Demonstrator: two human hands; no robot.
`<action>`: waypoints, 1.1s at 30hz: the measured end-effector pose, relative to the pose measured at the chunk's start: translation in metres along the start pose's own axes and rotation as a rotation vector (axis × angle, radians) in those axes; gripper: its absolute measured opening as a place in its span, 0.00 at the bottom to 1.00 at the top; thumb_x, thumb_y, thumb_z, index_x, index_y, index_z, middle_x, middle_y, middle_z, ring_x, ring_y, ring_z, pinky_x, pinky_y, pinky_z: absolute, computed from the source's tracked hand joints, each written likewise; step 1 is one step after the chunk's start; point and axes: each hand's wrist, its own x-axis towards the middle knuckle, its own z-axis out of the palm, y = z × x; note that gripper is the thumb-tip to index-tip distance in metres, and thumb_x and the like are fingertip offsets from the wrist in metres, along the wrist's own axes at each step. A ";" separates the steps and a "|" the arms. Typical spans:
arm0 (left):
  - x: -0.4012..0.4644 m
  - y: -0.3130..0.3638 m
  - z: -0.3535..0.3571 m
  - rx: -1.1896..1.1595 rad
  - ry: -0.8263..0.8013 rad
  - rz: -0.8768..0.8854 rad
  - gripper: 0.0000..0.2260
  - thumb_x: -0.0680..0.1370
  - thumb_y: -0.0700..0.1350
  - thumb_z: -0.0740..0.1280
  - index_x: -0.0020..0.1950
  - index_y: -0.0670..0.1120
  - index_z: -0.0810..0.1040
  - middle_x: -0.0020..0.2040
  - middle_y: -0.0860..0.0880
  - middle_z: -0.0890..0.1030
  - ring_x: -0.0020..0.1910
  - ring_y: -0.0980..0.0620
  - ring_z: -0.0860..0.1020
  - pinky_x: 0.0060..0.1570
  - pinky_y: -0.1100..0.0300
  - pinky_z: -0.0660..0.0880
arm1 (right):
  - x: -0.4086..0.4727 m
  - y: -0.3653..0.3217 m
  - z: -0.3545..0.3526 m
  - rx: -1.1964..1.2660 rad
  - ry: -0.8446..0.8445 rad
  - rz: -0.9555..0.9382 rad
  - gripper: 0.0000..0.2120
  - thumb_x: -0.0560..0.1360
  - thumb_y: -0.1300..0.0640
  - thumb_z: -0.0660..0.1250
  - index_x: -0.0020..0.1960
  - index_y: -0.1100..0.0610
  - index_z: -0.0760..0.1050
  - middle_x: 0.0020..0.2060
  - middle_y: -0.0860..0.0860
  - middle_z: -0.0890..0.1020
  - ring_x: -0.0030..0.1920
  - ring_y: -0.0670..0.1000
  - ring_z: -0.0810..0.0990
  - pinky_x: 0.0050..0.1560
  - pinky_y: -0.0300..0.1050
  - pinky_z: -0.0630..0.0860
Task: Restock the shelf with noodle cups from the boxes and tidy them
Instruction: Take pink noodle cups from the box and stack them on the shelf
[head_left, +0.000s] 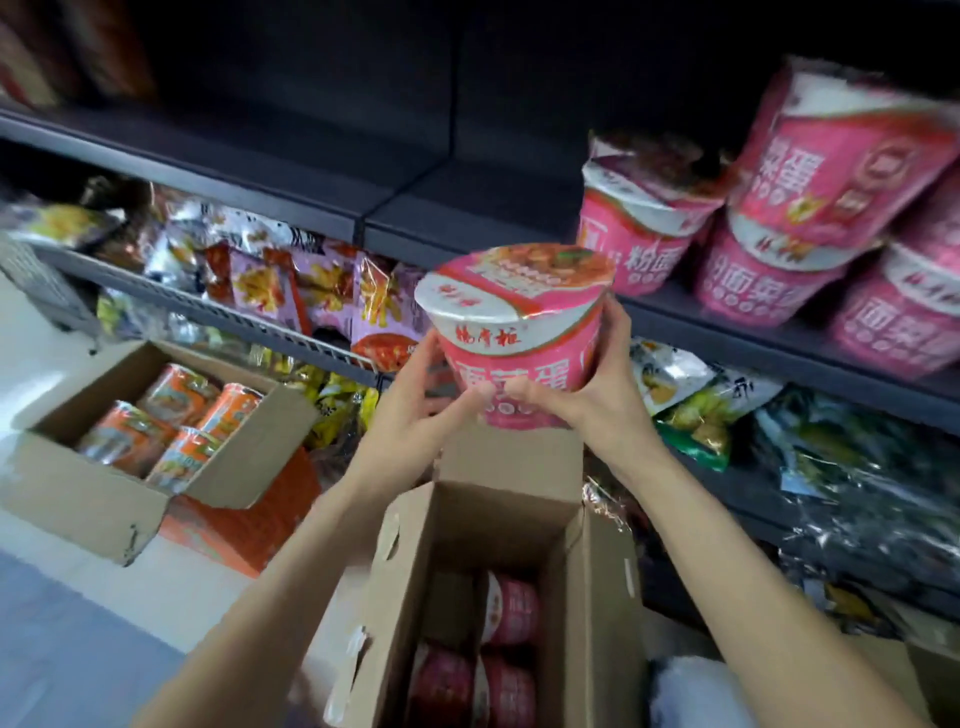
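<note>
Both hands, left hand (415, 400) and right hand (597, 384), clasp a pink noodle cup (519, 332) above the open box (498, 571); next it likely needs setting left of the shelved pink cups (753, 260).

The pink noodle cup (519, 338) held between the left hand (415, 405) and the right hand (597, 384) is showing a glossy film wrap over a smooth, shiny printed lid, and the stacked cups (779, 228) on the shelf are gleaming the same way. The two open boxes (498, 525) (83, 493) are looking like matt brown cardboard, rough at the torn flaps. The shelf (291, 192) is appearing as dark, matt painted metal, while the snack bags (270, 280) are glinting like crinkled plastic foil.
</note>
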 end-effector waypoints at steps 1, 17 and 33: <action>0.015 0.011 0.001 0.027 0.045 0.061 0.27 0.74 0.53 0.69 0.71 0.51 0.65 0.59 0.59 0.78 0.58 0.61 0.77 0.51 0.68 0.74 | 0.017 -0.009 -0.001 -0.044 -0.003 -0.057 0.57 0.57 0.40 0.80 0.75 0.46 0.50 0.70 0.45 0.66 0.69 0.43 0.68 0.69 0.51 0.69; 0.160 0.032 0.031 0.159 0.376 0.310 0.36 0.76 0.50 0.69 0.78 0.51 0.51 0.72 0.54 0.65 0.68 0.58 0.68 0.62 0.55 0.74 | 0.131 -0.040 -0.015 -0.280 0.329 -0.309 0.43 0.72 0.42 0.69 0.78 0.52 0.50 0.72 0.48 0.67 0.69 0.44 0.67 0.62 0.35 0.65; 0.220 0.048 0.102 0.667 0.152 0.177 0.27 0.78 0.56 0.62 0.75 0.50 0.60 0.73 0.48 0.65 0.70 0.50 0.65 0.63 0.52 0.66 | 0.122 -0.023 -0.087 -0.948 0.488 -0.501 0.23 0.79 0.55 0.60 0.72 0.57 0.65 0.70 0.57 0.67 0.69 0.57 0.66 0.67 0.52 0.66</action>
